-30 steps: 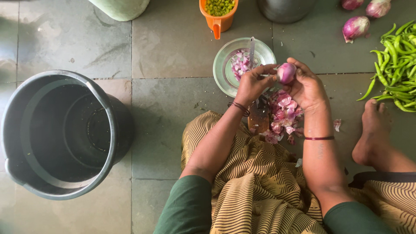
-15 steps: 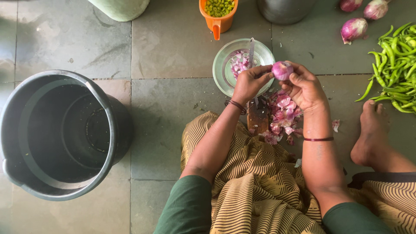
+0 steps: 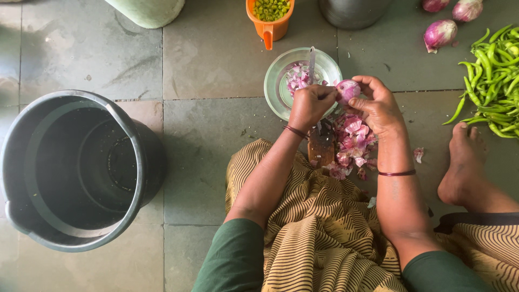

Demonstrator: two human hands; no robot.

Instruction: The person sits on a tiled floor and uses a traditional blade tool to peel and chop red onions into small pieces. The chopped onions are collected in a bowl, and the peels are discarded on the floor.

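My right hand [image 3: 381,108] holds a peeled purple onion [image 3: 347,90] at its fingertips, just right of a pale green bowl [image 3: 275,89]. My left hand [image 3: 311,105] is curled into a fist, and its fingers pinch the onion's left side. An upright metal blade [image 3: 312,64] rises over the bowl from a wooden base [image 3: 321,148] that lies in front of my lap. Chopped onion pieces [image 3: 297,78] lie inside the bowl. A heap of purple onion peels [image 3: 352,141] sits under my right hand.
A large dark bucket [image 3: 32,216] stands at the left. An orange cup of chopped green pieces [image 3: 270,13] is at the top, with whole onions [image 3: 440,33] and green chillies [image 3: 494,75] at the right. My bare foot [image 3: 465,162] rests on the tiles.
Both hands and the onion have shifted slightly left toward the blade. My left hand has curled tighter against the onion.
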